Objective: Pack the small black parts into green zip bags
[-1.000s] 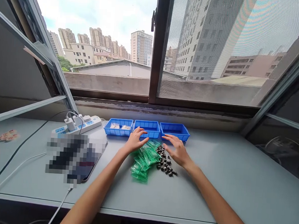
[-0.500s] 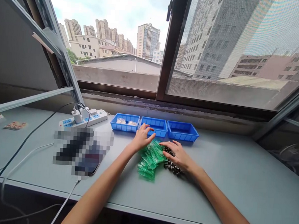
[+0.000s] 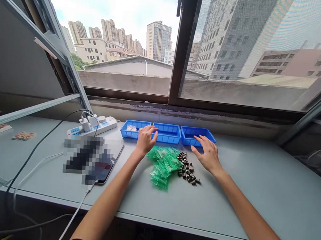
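My left hand (image 3: 146, 139) hovers open in front of the left and middle bins, its fingers spread and holding nothing. My right hand (image 3: 207, 153) is open too, just in front of the right blue bin (image 3: 198, 141). Between and below the hands lies a heap of green plastic bags (image 3: 163, 165). Against its right side is a loose pile of small dark metal pieces (image 3: 188, 170), which look like screws or knobs. The middle blue bin (image 3: 167, 137) shows a bare floor. In the left blue bin (image 3: 128, 133) are small pale packets, partly hidden by my left hand.
A white power strip (image 3: 94, 127) with plugs and cables stands at the back left. Before it lie a phone (image 3: 110, 167) and a blurred dark item. Small tan pieces (image 3: 23, 136) are at far left. Behind the bins rises the window frame (image 3: 176, 81).
My left hand has moved slightly left and up from the green bags. My right hand has lifted off the metal pieces and shifted right and up, uncovering them.
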{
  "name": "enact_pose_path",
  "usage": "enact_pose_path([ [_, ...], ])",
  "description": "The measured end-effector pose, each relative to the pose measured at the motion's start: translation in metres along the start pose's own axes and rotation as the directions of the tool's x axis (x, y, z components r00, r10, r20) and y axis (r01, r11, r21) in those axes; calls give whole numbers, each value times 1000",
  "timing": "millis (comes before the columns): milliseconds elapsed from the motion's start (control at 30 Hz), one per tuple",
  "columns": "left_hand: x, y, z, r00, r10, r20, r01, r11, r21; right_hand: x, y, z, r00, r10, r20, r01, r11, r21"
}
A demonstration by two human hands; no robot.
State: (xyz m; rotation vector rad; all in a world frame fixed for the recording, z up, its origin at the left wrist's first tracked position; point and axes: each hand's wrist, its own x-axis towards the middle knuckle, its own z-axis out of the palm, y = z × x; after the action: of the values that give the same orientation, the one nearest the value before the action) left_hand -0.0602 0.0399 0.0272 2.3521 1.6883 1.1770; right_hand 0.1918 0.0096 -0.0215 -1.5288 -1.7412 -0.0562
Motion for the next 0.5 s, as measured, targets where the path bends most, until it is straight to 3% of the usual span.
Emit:
enact_pose_path([
  [200,-7,3,13,984,9,180,-17,999,40,-4,19,11,998,13,64,-9,997,-75],
  [500,-5,4,11,978,6,208,-16,999,44,0,19,10,996,-56,70,60,997,-56],
])
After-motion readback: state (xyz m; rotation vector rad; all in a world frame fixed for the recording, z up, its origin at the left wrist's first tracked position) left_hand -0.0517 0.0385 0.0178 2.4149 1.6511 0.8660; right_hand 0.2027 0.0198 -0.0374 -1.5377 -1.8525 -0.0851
